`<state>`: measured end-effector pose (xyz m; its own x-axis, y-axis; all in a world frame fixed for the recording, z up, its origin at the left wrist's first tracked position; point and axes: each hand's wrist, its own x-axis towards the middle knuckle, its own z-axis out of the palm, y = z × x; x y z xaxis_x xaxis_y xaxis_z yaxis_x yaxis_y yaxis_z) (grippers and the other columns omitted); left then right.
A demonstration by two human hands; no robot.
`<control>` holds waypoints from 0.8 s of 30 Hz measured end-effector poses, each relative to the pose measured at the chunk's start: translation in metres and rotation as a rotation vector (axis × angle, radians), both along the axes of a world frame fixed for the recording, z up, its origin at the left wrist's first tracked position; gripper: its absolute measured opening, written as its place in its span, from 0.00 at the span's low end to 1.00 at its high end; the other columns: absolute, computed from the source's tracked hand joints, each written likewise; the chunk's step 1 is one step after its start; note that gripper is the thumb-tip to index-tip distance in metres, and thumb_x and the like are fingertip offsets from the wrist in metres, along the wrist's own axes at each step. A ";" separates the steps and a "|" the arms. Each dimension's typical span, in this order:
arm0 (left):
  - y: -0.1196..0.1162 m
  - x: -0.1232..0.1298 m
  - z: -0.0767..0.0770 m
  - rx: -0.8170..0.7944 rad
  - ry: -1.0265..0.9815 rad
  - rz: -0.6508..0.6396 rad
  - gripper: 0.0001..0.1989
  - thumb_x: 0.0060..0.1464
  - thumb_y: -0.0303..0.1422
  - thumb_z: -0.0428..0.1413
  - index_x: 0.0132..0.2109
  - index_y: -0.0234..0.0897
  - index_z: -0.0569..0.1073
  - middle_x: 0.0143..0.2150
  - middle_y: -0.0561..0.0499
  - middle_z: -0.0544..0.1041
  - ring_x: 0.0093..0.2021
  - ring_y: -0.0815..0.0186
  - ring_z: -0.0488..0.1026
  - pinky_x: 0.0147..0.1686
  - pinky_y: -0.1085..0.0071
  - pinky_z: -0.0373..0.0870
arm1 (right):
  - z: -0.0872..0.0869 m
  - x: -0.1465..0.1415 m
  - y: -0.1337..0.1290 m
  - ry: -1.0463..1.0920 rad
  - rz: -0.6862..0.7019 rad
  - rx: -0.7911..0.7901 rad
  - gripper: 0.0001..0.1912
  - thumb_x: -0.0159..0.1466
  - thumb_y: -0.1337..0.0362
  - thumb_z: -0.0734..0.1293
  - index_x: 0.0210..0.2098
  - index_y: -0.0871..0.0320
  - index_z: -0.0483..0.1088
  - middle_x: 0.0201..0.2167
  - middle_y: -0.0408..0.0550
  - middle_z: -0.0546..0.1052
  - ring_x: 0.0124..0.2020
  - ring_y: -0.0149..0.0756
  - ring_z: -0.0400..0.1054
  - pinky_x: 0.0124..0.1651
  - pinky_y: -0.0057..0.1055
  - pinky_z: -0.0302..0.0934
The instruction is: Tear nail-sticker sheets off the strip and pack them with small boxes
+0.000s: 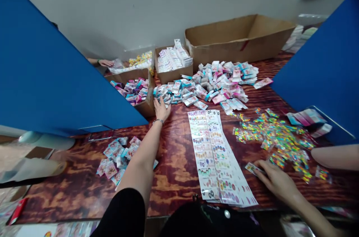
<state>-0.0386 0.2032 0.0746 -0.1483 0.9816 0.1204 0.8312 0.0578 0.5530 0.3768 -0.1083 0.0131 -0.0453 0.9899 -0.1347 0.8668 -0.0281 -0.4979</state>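
Note:
My left hand (162, 110) reaches forward to the left end of a pile of small blue, pink and white cartons (196, 89). Its fingers are apart at the nearest cartons; no carton is plainly gripped. Low on the right, my right hand (276, 179) pinches a small printed sticker strip (254, 169) just above the table. Between the hands lie long sticker sheets (209, 151), overlapping and fanned at the lower right. Beyond my right hand spreads a heap of small clear packets (275, 136) with bright yellow, green and orange contents.
Finished-looking cartons (114, 158) lie beside my left forearm. Behind stand a box of purple cartons (136, 89), a box of sticker strips (172, 61) and a large cardboard box (238, 39). Blue partitions (56, 61) flank the table. Another person's hand (106, 62) shows at back left.

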 end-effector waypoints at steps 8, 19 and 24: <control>-0.045 0.023 -0.020 -0.035 0.008 -0.055 0.31 0.55 0.33 0.55 0.65 0.40 0.61 0.67 0.37 0.55 0.63 0.50 0.63 0.59 0.58 0.62 | -0.004 0.001 -0.002 0.028 -0.019 0.008 0.18 0.66 0.47 0.56 0.41 0.52 0.68 0.42 0.52 0.77 0.44 0.47 0.73 0.46 0.41 0.67; -0.080 0.002 -0.020 -0.043 0.010 -0.141 0.22 0.58 0.34 0.53 0.59 0.33 0.68 0.56 0.38 0.71 0.56 0.51 0.67 0.57 0.58 0.62 | 0.000 -0.002 0.000 -0.036 0.014 0.050 0.19 0.65 0.47 0.56 0.42 0.53 0.69 0.41 0.52 0.78 0.42 0.46 0.74 0.42 0.40 0.69; -0.053 0.017 -0.017 -0.072 0.280 -0.159 0.27 0.57 0.39 0.55 0.61 0.35 0.64 0.61 0.35 0.64 0.59 0.44 0.60 0.55 0.55 0.61 | -0.003 -0.003 -0.004 -0.020 0.020 0.025 0.18 0.66 0.49 0.56 0.43 0.53 0.69 0.44 0.53 0.77 0.44 0.46 0.74 0.45 0.41 0.68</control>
<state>-0.0213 0.1501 0.0574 0.0369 0.9973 0.0637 0.9520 -0.0544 0.3013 0.3742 -0.1121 0.0096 -0.0631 0.9918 -0.1110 0.8767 0.0019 -0.4810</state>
